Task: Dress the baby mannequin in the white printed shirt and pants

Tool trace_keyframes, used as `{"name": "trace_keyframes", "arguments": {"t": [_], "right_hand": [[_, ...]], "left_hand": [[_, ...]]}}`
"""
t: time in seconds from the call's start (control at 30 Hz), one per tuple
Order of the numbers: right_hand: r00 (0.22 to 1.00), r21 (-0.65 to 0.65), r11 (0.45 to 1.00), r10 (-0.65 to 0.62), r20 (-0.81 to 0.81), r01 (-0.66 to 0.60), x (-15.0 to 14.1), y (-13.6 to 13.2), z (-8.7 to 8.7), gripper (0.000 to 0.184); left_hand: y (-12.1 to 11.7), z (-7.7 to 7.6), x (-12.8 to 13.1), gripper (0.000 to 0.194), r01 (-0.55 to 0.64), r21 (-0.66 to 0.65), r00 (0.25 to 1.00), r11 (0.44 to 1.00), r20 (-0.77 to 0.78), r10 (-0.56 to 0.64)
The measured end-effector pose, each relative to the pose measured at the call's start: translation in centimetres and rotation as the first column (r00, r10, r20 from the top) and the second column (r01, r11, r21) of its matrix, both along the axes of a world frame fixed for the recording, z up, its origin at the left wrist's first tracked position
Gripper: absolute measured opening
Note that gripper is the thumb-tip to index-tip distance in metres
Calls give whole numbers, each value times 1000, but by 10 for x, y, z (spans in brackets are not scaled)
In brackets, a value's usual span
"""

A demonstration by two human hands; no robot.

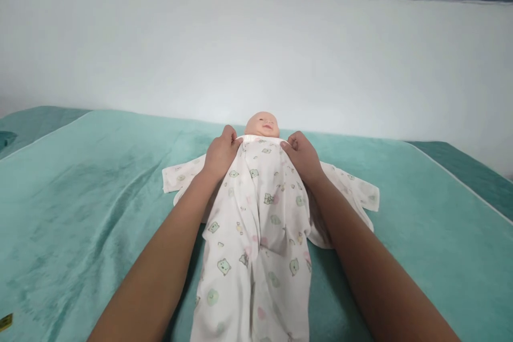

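A baby doll [262,124] lies on its back on a teal blanket [88,197], head away from me. A white printed baby garment [256,224] with small animal figures covers its body, sleeves spread to both sides. My left hand [220,152] grips the garment's collar edge at the doll's left-hand shoulder, fingers closed. My right hand [301,156] pinches the collar edge on the other side of the neck. Both forearms run along the garment's sides.
The teal blanket covers a wide flat surface with creases at the left. A white wall [256,53] rises right behind the doll's head. A small yellow object [5,321] sits at the lower left edge.
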State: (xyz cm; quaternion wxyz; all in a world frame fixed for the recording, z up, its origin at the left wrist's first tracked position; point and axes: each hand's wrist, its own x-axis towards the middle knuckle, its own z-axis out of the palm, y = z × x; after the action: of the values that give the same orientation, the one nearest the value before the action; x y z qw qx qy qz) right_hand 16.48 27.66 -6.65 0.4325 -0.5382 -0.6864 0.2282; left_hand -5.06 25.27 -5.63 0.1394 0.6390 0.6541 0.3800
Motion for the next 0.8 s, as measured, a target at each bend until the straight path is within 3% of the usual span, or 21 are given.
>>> {"name": "trace_keyframes", "arguments": {"t": [0.2, 0.37, 0.47, 0.6, 0.7, 0.8], "right_hand": [[997, 11, 997, -73, -30, 73, -3, 7, -5, 20], [960, -45, 998, 36, -278, -51, -4, 0, -13, 17], [933, -48, 993, 86, -348, -109, -2, -6, -17, 19], [947, -45, 995, 68, -314, -86, 1, -17, -19, 20], [974, 55, 998, 24, -225, -12, 4, -29, -17, 17], [986, 56, 995, -67, -153, 77, 10, -44, -14, 16]], "left_hand": [[-4, -6, 4, 10, -13, 33, 994, 999, 111, 9], [-2, -13, 2, 16, 46, 107, 996, 993, 72, -54], [0, -17, -1, 23, 73, 124, 996, 990, 46, -79], [-8, -20, -5, 27, 122, 140, 989, 983, 69, -133], [-24, -17, -9, 24, 156, 158, 977, 975, 120, -176], [-42, -10, -15, 16, 113, 87, 984, 990, 127, -123]]}}
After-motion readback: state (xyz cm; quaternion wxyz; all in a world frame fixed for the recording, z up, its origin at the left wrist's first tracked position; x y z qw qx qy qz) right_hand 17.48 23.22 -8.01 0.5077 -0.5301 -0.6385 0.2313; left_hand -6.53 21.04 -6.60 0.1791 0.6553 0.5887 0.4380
